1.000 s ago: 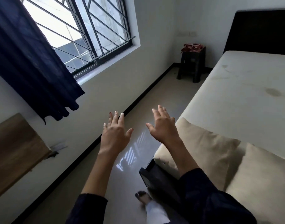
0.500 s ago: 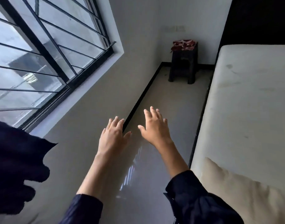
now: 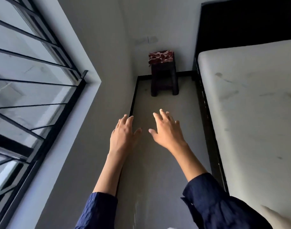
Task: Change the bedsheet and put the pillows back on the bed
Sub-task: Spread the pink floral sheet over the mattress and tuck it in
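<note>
- The red patterned cloth (image 3: pixel 160 57), probably your fresh sheet, lies folded on the dark stool (image 3: pixel 164 80) by the far wall, beside the bare mattress (image 3: pixel 248 104).
- You seem to be going to fetch it. Your left hand (image 3: pixel 123 138) and right hand (image 3: pixel 166 131) hold nothing, fingers (image 3: pixel 163 114) spread.
- Next, close the gap and grip the fold.
- Compared with a second ago, the stool is nearer, the curtain is gone and only a pillow (image 3: pixel 276 217) corner shows.
</note>
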